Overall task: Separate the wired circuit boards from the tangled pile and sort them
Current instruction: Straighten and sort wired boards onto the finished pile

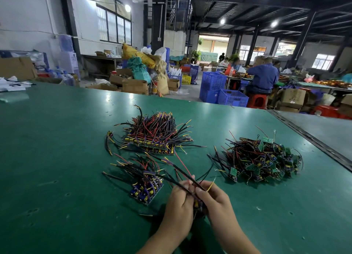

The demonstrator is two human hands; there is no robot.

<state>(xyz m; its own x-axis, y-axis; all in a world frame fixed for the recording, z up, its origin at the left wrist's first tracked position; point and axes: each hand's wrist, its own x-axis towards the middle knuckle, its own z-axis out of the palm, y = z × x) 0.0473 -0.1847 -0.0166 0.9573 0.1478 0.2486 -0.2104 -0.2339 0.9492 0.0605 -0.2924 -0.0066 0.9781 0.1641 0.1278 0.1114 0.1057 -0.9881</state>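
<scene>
A tangled pile of small green circuit boards with wires [264, 162] lies on the right of the green table [57, 139]. A large sorted stack of boards [154, 135] sits at the centre back, wires fanned upward. Near its front left stands a smaller neat stack [146, 187]. Close to the table's front, my left hand [179, 202] and my right hand [215, 200] hold one wired board [198, 204] between them, mostly hidden by the fingers. Its black, red and yellow wires stick up and to the left from my fingers.
A seam [308, 139] runs diagonally at the table's right, with a grey surface beyond. White papers [11, 86] lie at the far left edge. Blue crates [222, 92], cardboard boxes and seated people at other tables fill the hall behind.
</scene>
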